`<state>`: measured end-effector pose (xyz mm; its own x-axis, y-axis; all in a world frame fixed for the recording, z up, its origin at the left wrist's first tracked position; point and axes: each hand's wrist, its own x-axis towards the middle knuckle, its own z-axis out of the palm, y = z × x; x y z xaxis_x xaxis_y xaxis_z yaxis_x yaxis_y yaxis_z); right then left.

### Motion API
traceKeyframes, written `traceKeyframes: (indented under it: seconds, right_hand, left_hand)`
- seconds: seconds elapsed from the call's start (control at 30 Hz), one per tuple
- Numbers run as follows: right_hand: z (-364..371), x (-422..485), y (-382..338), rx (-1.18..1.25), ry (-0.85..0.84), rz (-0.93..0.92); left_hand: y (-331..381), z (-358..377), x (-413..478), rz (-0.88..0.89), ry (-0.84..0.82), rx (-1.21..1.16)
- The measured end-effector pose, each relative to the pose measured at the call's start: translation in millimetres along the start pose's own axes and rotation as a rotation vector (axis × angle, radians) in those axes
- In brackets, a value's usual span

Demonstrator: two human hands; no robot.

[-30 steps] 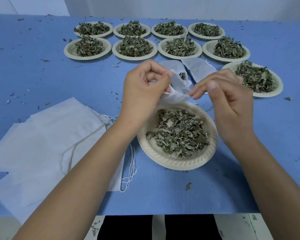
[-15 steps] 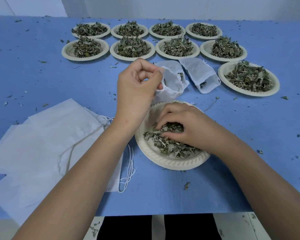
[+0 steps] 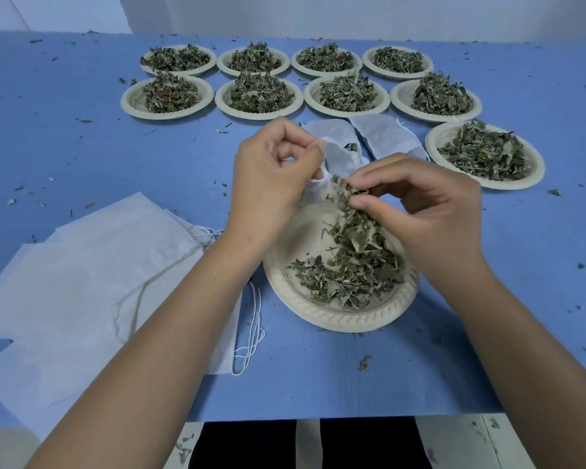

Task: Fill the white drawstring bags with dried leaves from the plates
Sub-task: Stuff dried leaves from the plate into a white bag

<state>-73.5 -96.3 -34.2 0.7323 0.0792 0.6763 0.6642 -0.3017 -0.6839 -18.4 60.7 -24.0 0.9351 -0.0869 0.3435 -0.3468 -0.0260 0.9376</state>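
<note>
My left hand [image 3: 271, 177] pinches the rim of a small white drawstring bag [image 3: 339, 154] and holds its mouth open above the near paper plate [image 3: 335, 316]. My right hand [image 3: 427, 211] grips a bunch of dried leaves [image 3: 344, 201] at the bag's mouth, and loose leaves fall from it onto the plate. A thin heap of dried leaves [image 3: 349, 275] lies on that plate. A second small white bag [image 3: 386, 137] lies flat just behind.
Several paper plates heaped with dried leaves stand in two rows at the back, e.g. [image 3: 257, 96], and one more plate [image 3: 484, 154] at the right. A pile of flat white bags [image 3: 82, 282] with loose strings lies at the left. Leaf crumbs dot the blue table [image 3: 82, 147].
My right hand dipped into the near plate, took a bunch of leaves and lifted it to the bag's mouth. My left hand kept holding the bag open.
</note>
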Motion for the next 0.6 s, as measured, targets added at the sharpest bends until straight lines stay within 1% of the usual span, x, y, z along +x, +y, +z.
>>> traceKeyframes:
  seconds: [0.1, 0.17, 0.3, 0.37, 0.47, 0.53, 0.6]
  right_hand:
    - [1, 0, -2, 0.003, 0.118, -0.015]
    - [2, 1, -2, -0.011, 0.167, -0.003]
    - [2, 0, 0, -0.124, 0.186, -0.004]
    - [2, -1, 3, -0.262, 0.154, -0.042]
    - [4, -1, 7, -0.511, 0.073, -0.131]
    - [4, -1, 9, -0.565, -0.029, -0.135]
    - [0, 0, 9, -0.524, -0.127, -0.101]
  left_hand:
    - [-1, 3, 0, -0.010, -0.081, 0.061]
    - [-2, 5, -1, -0.016, -0.134, 0.055]
    - [-1, 6, -3, -0.012, -0.160, 0.000]
    - [0, 5, -4, 0.001, -0.167, -0.023]
    - [0, 6, -6, 0.035, -0.200, 0.004]
    - [-1, 7, -7, 0.038, -0.202, 0.015]
    - [-1, 6, -6, 0.033, -0.173, 0.006]
